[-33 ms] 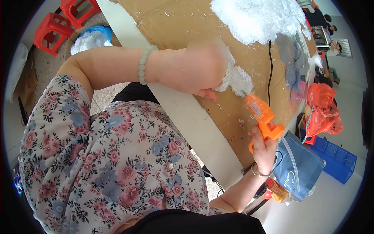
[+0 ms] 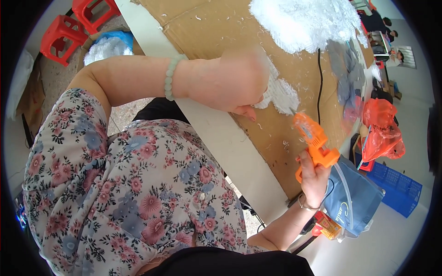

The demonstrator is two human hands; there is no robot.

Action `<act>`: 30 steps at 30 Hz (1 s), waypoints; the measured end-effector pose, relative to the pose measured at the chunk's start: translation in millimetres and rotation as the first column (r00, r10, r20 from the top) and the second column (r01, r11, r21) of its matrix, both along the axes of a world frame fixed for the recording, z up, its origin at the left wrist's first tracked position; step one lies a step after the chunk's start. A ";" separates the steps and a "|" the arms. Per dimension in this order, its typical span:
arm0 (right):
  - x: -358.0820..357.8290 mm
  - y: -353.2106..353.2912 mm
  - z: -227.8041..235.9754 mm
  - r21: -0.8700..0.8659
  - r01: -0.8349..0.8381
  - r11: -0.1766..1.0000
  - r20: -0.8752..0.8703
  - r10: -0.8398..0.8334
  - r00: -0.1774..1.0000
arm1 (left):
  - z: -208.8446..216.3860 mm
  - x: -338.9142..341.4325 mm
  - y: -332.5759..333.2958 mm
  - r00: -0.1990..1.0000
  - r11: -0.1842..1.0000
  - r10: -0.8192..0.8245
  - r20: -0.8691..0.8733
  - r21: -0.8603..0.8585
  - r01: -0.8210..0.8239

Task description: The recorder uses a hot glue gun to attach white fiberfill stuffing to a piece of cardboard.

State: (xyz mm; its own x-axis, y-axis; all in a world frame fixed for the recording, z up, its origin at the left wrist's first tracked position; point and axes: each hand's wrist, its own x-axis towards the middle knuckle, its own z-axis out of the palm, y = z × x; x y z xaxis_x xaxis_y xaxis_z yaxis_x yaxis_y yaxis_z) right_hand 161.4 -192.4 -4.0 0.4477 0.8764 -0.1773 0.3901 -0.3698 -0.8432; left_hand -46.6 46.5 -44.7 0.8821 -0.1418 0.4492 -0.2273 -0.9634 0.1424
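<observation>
My right hand (image 2: pixel 315 181) grips the handle of an orange hot glue gun (image 2: pixel 313 133), a long clear glue stick (image 2: pixel 345 188) trailing from its rear. The gun's nozzle points up and left, at the near end of a white fringed, fluffy piece (image 2: pixel 282 94). My left hand (image 2: pixel 241 80), with a pale green bead bracelet (image 2: pixel 169 79) at the wrist, is closed around that piece's other side. One fingertip shows below the palm; the other fingers are hidden behind the hand. Whether the nozzle touches the fringe I cannot tell.
Brown cardboard (image 2: pixel 216 23) strewn with white scraps covers the table. A white fluffy heap (image 2: pixel 304 25) lies at the back, with a black cord (image 2: pixel 319 83) below it. On the right are a red plastic bag (image 2: pixel 382 124), a blue pouch (image 2: pixel 352 198) and a blue basket (image 2: pixel 396 188).
My right hand has shifted the glue gun slightly right, its nozzle drawing a little away from the fringe's middle. My left hand stays in place.
</observation>
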 end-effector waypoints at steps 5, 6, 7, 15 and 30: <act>-10.0 4.7 9.6 0.261 0.174 0.950 -0.174 -0.131 0.976 | 6.5 -6.3 -0.1 1.000 1.000 0.004 -0.015 -0.016 -0.004; -12.8 8.9 11.2 0.264 0.174 0.949 -0.174 -0.131 0.976 | 7.9 -7.4 0.7 1.000 1.000 -0.002 -0.023 -0.001 0.002; -16.4 14.8 13.3 0.277 0.178 0.944 -0.230 -0.115 0.966 | 9.2 -8.5 1.6 0.999 1.000 -0.006 -0.033 0.015 0.007; -30.3 46.5 7.9 0.264 0.288 0.921 -0.375 -0.177 0.910 | 16.0 -6.3 6.4 0.999 0.989 -0.023 0.029 -0.148 0.027; -42.6 62.3 3.2 0.337 0.485 0.807 -0.531 -0.262 0.806 | 53.6 72.9 79.9 0.892 0.911 0.127 -0.435 -0.306 -0.278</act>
State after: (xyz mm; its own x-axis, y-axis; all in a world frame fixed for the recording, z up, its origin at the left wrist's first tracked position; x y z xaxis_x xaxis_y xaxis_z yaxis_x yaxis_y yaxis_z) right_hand 118.8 -130.1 -0.8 0.7254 0.6836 -0.0803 -0.1519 0.0451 -0.9874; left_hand 26.3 126.4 8.9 0.9864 0.1595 0.0406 0.1162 -0.8500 0.5138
